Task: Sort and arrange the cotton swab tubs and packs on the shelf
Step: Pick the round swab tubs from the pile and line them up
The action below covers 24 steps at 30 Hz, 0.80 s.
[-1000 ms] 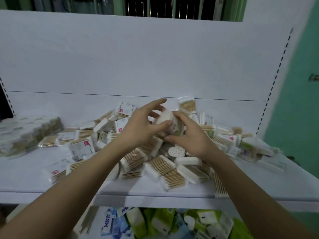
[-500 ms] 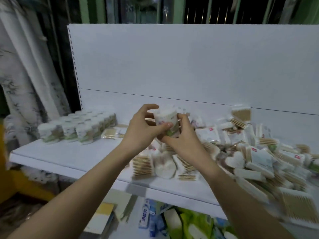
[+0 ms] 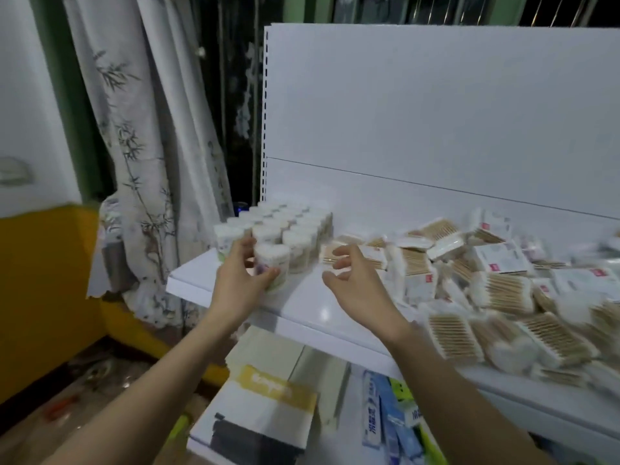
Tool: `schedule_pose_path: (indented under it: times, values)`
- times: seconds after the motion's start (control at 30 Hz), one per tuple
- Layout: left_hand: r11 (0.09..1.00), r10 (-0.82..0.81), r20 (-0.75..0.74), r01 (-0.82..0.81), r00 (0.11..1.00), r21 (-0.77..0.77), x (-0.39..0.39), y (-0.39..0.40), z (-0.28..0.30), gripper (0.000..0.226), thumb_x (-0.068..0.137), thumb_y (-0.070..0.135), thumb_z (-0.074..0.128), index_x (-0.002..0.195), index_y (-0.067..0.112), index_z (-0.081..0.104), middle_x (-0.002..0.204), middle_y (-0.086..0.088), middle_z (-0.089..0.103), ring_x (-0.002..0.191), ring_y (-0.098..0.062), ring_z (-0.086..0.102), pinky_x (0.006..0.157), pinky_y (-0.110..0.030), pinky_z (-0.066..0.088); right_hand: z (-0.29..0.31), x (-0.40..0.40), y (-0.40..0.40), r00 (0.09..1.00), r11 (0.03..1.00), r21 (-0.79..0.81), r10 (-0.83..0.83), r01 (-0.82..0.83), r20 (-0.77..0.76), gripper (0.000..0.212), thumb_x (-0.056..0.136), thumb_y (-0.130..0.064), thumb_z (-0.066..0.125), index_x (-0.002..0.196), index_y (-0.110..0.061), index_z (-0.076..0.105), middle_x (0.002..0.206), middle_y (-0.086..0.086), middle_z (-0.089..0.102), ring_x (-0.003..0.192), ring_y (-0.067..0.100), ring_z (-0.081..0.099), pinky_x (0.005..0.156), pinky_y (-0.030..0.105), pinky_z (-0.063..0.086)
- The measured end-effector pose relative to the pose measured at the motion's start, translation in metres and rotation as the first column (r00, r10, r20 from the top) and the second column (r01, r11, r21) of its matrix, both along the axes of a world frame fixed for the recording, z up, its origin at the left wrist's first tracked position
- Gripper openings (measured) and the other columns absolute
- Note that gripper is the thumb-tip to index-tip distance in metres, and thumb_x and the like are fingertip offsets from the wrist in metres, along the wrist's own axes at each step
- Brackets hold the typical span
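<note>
White shelf (image 3: 302, 297): light, rigid, slick swab tub (image 3: 272, 267) is pinched mid-wall by left hand (image 3: 240, 280); right hand (image 3: 355, 283) beside, loosely curled, empty.

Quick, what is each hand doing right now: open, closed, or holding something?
Left hand: holding a cotton swab tub at the front of the tub rows.
Right hand: open, fingers loosely curled, holding nothing.

Left hand (image 3: 240, 283) grips an upright cotton swab tub (image 3: 272, 266) on the white shelf (image 3: 302, 308), thumb across its front, fingers behind it against the block of tubs (image 3: 285, 226) lined up just beyond the fingertips. Right hand (image 3: 357, 285) hovers just right of it, fingers loosely curled and holding nothing, with the heap of swab packs (image 3: 496, 280) spreading from beside its fingertips off to the right.
</note>
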<state>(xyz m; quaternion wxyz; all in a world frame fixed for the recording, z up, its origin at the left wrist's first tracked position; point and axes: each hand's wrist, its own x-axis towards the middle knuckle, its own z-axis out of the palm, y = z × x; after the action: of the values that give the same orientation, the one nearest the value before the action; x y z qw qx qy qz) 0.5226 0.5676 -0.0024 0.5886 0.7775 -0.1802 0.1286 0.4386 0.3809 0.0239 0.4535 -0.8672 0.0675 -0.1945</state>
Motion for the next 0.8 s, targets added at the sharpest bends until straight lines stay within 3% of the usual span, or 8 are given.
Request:
schedule_pose_path:
  times: [0.1,0.23,0.37,0.5,0.63,0.8]
  values:
    - [1.000,-0.017,0.007,0.017,1.000,0.003,0.019,0.019,-0.013,0.063,0.084,0.024,0.076,0.140,0.023,0.047,0.118,0.006,0.060,0.110,-0.013,0.058,0.093,-0.036,0.052,-0.015,0.027,0.018,0.996,0.998,-0.043,-0.049,0.046,-0.075,0.032,0.097,-0.026,0.057,0.127,-0.021,0.046,0.115,-0.002,0.054,0.095,0.012,0.057,0.074,0.026,0.046]
    - [0.999,-0.019,0.055,0.017,0.998,0.035,0.037,0.024,-0.016,0.061,0.088,0.019,0.072,0.143,0.022,0.048,0.114,0.006,0.059,0.107,-0.012,0.056,0.090,-0.025,0.046,-0.031,0.053,0.025,0.980,0.985,-0.052,-0.171,0.166,-0.098,0.023,0.096,-0.018,0.057,0.118,-0.016,0.054,0.101,-0.001,0.058,0.090,0.015,0.057,0.083,0.032,0.048]
    - [0.993,0.028,0.171,-0.048,0.985,0.110,0.050,0.021,-0.022,0.067,0.084,0.016,0.075,0.145,0.019,0.046,0.123,-0.007,0.047,0.110,-0.019,0.053,0.095,-0.024,0.043,-0.039,0.062,0.024,0.975,0.977,-0.054,-0.210,0.206,-0.070,0.014,0.093,-0.015,0.059,0.107,-0.018,0.060,0.088,-0.010,0.056,0.084,0.014,0.057,0.077,0.028,0.046]
    - [0.984,0.060,0.230,-0.096,0.971,0.148,0.057,0.021,-0.023,0.066,0.084,0.019,0.075,0.144,0.024,0.047,0.118,-0.004,0.045,0.097,-0.012,0.049,0.087,-0.019,0.042,-0.040,0.059,0.016,0.971,0.966,0.097,-0.235,0.239,-0.052,0.010,0.092,-0.012,0.058,0.095,-0.019,0.065,0.084,-0.002,0.063,0.076,0.016,0.062,0.071,0.029,0.048]
    - [0.984,0.082,0.222,-0.114,0.972,0.135,0.064,0.020,-0.023,0.062,0.085,0.016,0.074,0.141,0.027,0.050,0.112,-0.001,0.047,0.089,-0.007,0.046,0.084,-0.023,0.045,-0.041,0.061,0.013,0.962,0.953,0.129,-0.270,0.272,-0.036,0.011,0.095,-0.013,0.055,0.098,-0.018,0.064,0.088,0.000,0.064,0.068,0.009,0.065,0.060,0.019,0.041]
    - [0.982,0.096,0.224,-0.129,0.970,0.138,0.070,0.019,-0.026,0.055,0.088,0.012,0.070,0.139,0.022,0.053,0.114,-0.001,0.054,0.095,-0.011,0.052,0.082,-0.022,0.041,-0.043,0.062,0.013,0.956,0.950,0.109,-0.292,0.293,-0.027,0.011,0.095,-0.012,0.054,0.097,-0.019,0.063,0.089,0.000,0.064,0.066,0.008,0.067,0.066,0.025,0.044]
